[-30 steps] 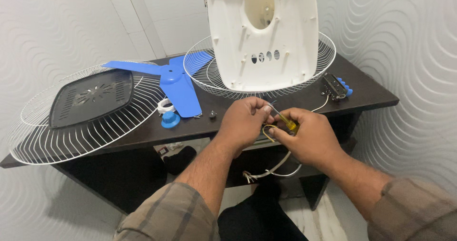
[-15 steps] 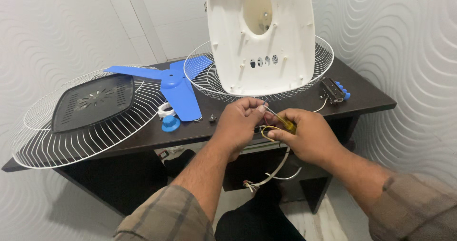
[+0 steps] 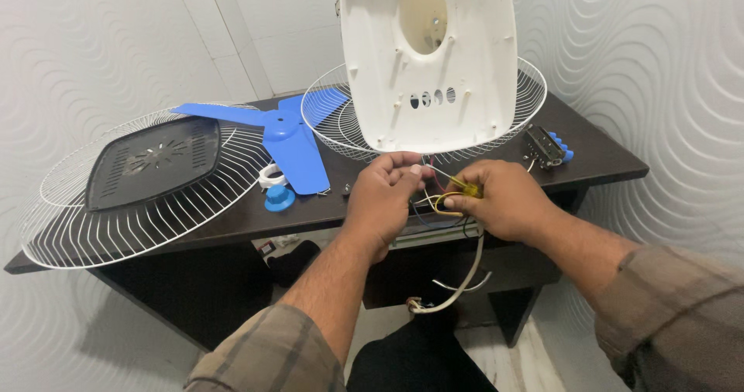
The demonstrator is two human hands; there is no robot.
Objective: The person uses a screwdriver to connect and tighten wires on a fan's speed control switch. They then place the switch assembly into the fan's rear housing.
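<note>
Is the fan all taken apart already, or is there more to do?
Mostly apart: the blue blade and front grille lie loose on the table. Both hands, left hand and right hand, work the thin wires below the white housing. The wires stay attached.

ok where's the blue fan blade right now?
In the head view the blue fan blade lies flat on the dark table, left of centre, between the grille with the black centre plate and the white housing, just left of the left hand.

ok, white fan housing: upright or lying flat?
Upright. The white fan housing stands on end on the dark table, hollow side facing the camera, with a white wire guard lying behind its base.
</note>
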